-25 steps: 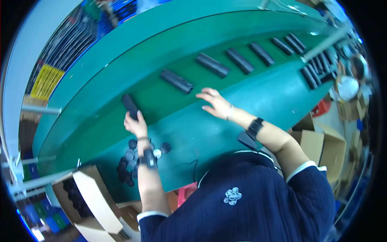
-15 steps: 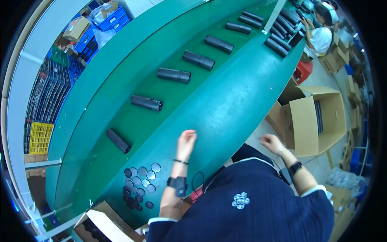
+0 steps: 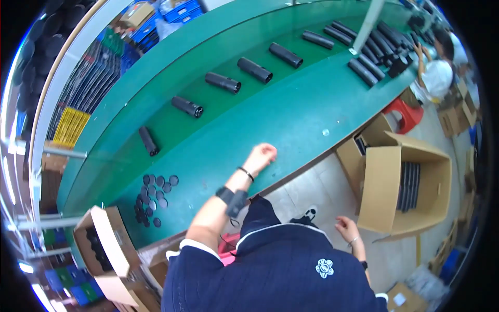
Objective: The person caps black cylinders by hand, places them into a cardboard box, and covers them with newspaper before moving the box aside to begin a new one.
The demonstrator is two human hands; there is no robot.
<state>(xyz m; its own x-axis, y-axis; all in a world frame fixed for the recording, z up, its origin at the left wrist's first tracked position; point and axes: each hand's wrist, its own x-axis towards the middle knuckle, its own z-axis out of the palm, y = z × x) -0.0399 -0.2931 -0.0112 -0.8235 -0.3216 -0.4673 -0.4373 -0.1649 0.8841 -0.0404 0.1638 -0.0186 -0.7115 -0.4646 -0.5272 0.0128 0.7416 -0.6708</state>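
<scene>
My left hand (image 3: 261,156) hovers over the green bench (image 3: 228,151) near its front edge, fingers curled in, and no object shows in it. My right hand (image 3: 347,229) hangs above the floor beside the open carton (image 3: 382,195), its fingers loosely apart and holding nothing. Several black tubes (image 3: 222,82) lie spaced in a row on the sunken green strip behind the bench surface. Left of my left arm, several round black discs (image 3: 162,203) lie loosely grouped on the bench. Neither hand touches the tubes or discs.
Dark tubes stand packed in the open carton at right. More tubes (image 3: 364,70) lie at the bench's far right, near a seated co-worker (image 3: 436,78) and a red stool (image 3: 405,115). Another carton (image 3: 106,242) holds dark pieces at left. A metal post (image 3: 368,26) rises from the bench.
The view has turned, and my body stands further from the bench's left end. My left hand has shifted right along the bench edge; my right hand has dropped lower, toward my side.
</scene>
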